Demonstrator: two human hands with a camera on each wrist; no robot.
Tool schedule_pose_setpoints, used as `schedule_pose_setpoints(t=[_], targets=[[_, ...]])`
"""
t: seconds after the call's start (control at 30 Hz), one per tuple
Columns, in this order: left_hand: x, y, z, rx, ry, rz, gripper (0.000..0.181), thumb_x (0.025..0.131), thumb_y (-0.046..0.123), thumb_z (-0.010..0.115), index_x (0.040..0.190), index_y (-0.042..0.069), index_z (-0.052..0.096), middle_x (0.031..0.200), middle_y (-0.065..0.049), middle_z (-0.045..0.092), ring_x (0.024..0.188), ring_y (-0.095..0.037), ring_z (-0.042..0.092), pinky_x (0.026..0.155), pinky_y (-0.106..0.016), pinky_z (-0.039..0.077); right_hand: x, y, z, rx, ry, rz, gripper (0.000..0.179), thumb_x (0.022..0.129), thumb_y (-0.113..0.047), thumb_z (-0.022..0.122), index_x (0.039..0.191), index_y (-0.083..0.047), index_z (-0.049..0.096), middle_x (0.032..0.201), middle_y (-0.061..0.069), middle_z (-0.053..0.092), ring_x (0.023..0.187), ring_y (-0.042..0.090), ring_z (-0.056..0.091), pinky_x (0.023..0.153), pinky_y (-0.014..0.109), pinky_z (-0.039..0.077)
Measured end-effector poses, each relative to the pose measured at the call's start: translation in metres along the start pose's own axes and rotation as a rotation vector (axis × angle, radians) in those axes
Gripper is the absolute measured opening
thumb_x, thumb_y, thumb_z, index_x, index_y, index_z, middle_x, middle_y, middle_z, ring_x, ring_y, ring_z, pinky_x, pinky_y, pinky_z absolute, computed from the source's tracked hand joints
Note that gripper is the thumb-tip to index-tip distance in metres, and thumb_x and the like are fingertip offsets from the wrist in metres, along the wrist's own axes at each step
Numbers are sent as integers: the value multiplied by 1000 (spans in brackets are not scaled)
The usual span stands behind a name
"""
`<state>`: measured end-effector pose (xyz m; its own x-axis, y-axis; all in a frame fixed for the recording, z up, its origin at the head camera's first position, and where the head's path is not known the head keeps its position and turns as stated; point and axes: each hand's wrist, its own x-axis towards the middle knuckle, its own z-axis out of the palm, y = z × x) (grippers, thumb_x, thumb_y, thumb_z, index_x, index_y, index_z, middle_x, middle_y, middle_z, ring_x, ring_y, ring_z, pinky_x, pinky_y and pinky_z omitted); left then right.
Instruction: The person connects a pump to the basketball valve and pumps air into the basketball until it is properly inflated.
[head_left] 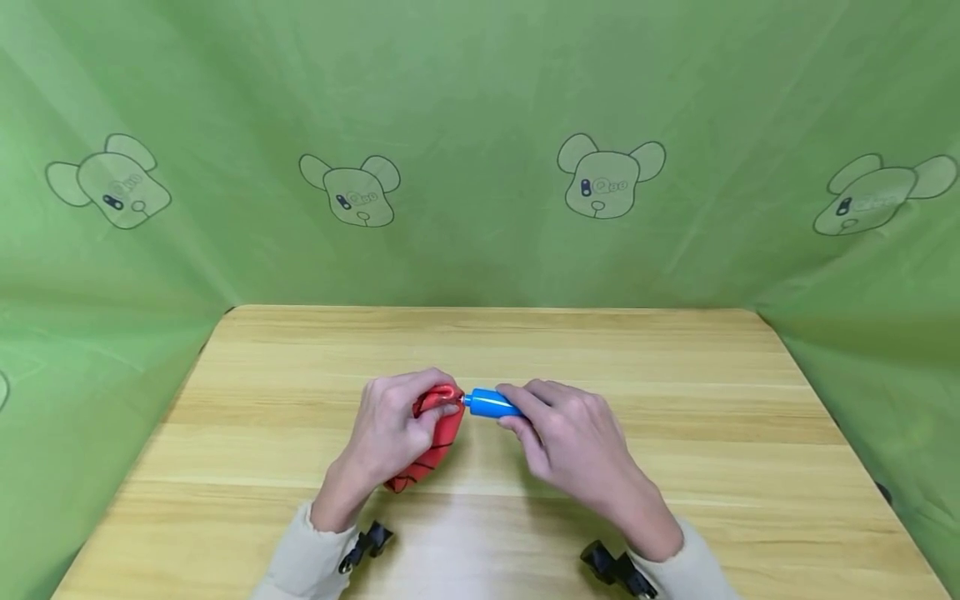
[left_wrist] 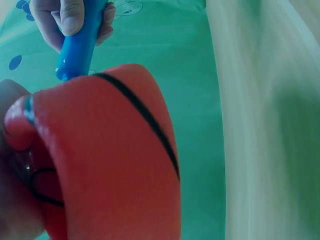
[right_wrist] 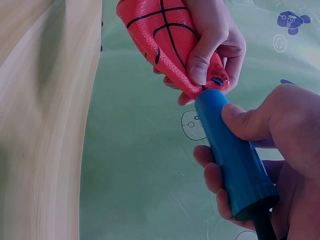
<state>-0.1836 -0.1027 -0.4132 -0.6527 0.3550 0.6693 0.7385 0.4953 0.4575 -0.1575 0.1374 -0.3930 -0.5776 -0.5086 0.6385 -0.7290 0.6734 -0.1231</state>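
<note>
My left hand (head_left: 390, 427) pinches a limp, folded red toy basketball (head_left: 441, 443) with black lines, thumb on the near side. In the left wrist view the folded red ball (left_wrist: 120, 155) fills most of the middle. My right hand (head_left: 576, 435) grips a blue hand pump (head_left: 491, 403), pointing left at the ball. The right wrist view shows thumb and fingers around the pump barrel (right_wrist: 235, 155), with a dark rod at its lower end. The pump's narrow tip meets the ball beside my left thumb; how deep it goes in is hidden.
Both hands are above a light wood-grain table (head_left: 675, 358). A green cloth (head_left: 480, 83) with printed bear heads hangs behind and at both sides. Black camera mounts sit at the left wrist (head_left: 366, 546) and the right wrist (head_left: 618, 571).
</note>
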Motion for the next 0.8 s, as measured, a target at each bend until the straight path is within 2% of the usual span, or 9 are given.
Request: schedule_pose_setpoints(t=[0.2,0.47,0.8], targets=[[-1,0,2,-24,-8,-9,19,79,2,86,88,11,73,77,5,70,58,-7,58,57,-25,52,0,1,3,12,-8,0,28,103,-30,63,108,-5,76,81,3,68,55,8,49,47,20,38],[-2,-3,3,-51,-10,-30,18,80,1,86,88,11,73,76,4,70,60,-6,59,59,-26,53,0,2,9,49,-13,15,31,104,-32,61,109,-4,77,78,2,66,54,4,43,45,16,33],[-3,-5,5,-43,12,-60,21,77,-4,86,86,10,72,73,2,69,58,-7,59,57,-26,52,0,1,19,80,2,48,25,97,-26,70,108,-4,77,74,-1,63,52,2,38,44,16,29]])
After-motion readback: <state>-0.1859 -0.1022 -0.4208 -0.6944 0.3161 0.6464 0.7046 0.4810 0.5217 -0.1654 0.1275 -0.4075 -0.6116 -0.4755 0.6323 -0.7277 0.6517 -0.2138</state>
